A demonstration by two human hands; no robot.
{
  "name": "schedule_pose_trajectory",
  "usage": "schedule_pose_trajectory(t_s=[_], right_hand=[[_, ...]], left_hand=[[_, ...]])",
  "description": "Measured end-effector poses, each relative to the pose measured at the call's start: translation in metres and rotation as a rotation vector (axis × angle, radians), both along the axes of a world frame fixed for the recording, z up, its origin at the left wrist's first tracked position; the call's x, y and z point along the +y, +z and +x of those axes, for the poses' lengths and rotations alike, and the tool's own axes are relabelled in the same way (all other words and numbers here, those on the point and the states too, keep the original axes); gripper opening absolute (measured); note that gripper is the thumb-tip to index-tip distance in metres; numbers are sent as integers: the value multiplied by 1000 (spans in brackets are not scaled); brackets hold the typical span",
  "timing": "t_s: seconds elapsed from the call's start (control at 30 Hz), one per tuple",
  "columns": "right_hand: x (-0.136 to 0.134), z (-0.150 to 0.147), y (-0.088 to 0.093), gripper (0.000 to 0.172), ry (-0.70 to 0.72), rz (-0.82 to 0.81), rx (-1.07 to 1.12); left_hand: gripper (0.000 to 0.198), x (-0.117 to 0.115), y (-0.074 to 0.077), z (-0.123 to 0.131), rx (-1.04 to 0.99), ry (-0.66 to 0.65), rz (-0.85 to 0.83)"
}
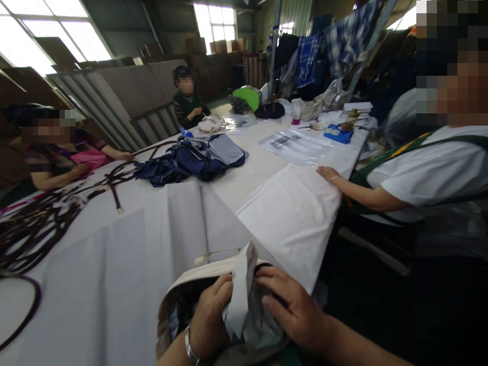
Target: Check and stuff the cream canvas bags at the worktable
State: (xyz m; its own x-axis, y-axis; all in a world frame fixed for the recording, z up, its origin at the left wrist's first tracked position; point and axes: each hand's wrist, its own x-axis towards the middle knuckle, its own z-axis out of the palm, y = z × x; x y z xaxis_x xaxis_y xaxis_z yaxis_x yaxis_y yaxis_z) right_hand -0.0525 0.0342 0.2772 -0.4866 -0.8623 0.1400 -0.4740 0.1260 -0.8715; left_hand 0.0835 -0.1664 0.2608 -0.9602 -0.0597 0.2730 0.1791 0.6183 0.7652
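Observation:
A beige bag [171, 295] with a dark inside lies open at the near edge of the table. Out of its opening stands crumpled pale grey paper or fabric [240, 295]. My left hand [211, 315], with a silver bracelet at the wrist, is at the bag's mouth, its fingers curled against the left side of the pale material. On the other side, my right hand [287, 305] has its fingers bent over the bag's rim and the material, thumb apart from the fingers. The left fingertips are hidden behind the material.
White sheeting [129, 264] covers the near table. Dark straps [49, 229] lie left, a navy backpack [190, 157] further back, plastic bags [293, 145] beyond. People sit left and at the back; another person's hand [328, 174] rests on the table at right.

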Motion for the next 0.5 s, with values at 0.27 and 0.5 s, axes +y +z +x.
schedule_pose_trajectory(t_s=[0.27, 0.5], right_hand=[[27, -7, -45, 19, -285, 603, -143], [-4, 1, -6, 18, -280, 126, -303]], left_hand=[[21, 3, -5, -2, -77, -38, -45], [66, 16, -12, -15, -385, -280, -122]])
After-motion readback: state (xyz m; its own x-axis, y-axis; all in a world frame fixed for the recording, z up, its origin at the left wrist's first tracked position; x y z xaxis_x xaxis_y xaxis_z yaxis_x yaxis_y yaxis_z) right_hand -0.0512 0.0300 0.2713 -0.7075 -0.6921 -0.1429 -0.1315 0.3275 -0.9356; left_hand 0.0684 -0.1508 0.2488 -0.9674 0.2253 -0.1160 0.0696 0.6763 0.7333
